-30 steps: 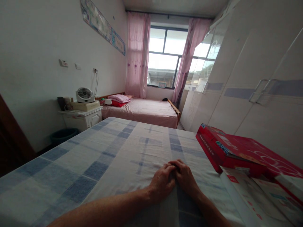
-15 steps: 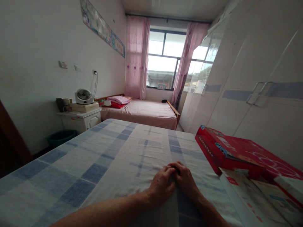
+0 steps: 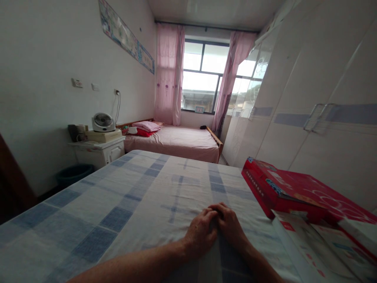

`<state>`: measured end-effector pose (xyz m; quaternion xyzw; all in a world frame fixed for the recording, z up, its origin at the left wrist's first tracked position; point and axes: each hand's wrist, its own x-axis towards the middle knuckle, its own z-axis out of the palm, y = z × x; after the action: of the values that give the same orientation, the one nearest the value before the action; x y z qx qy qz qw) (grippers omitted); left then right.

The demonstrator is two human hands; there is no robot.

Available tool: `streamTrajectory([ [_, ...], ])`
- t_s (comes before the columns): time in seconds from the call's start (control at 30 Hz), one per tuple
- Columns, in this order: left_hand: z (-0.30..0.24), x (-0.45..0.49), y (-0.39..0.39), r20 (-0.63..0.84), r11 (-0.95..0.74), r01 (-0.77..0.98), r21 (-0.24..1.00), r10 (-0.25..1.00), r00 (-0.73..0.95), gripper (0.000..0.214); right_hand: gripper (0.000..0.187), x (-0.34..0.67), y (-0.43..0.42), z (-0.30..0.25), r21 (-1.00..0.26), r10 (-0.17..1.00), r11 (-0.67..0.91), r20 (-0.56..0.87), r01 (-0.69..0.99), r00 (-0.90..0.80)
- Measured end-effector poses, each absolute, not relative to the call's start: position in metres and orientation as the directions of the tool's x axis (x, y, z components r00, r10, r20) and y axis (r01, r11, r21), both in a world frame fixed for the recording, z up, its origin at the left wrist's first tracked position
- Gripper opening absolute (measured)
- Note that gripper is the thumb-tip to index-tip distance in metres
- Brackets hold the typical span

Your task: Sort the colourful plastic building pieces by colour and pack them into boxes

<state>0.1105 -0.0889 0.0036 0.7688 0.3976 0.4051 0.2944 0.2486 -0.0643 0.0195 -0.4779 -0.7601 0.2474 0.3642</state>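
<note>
My left hand point(image 3: 201, 232) and my right hand point(image 3: 229, 225) rest together on a blue-and-white checked cloth point(image 3: 138, 220). Their curled fingers meet and overlap at the tips. No object shows in or between them, though the palms and the undersides of the fingers are hidden. To the right of my right hand, apart from it, lie a large red box point(image 3: 294, 188) and some white printed packets point(image 3: 303, 243).
Beyond the cloth's far edge stands a bed point(image 3: 182, 137) with a pink sheet, under a window with pink curtains point(image 3: 169, 74). A small fan point(image 3: 103, 122) sits on a white nightstand point(image 3: 113, 149), near a dark bin point(image 3: 75, 173). White wardrobes point(image 3: 294, 86) line the right side.
The camera view has shifted very slightly. Both hands keep the same place and pose on the cloth.
</note>
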Motion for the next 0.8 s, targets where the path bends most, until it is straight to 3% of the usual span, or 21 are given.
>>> streamTrajectory([
  [0.8, 0.0071, 0.1094, -0.0894, 0.382, -0.512, 0.387, 0.767, 0.848, 0.367, 0.046, 0.031, 0.2478, -0.0648, 0.019, -0.688, 0.889, 0.457, 0.369, 0.564, -0.271],
])
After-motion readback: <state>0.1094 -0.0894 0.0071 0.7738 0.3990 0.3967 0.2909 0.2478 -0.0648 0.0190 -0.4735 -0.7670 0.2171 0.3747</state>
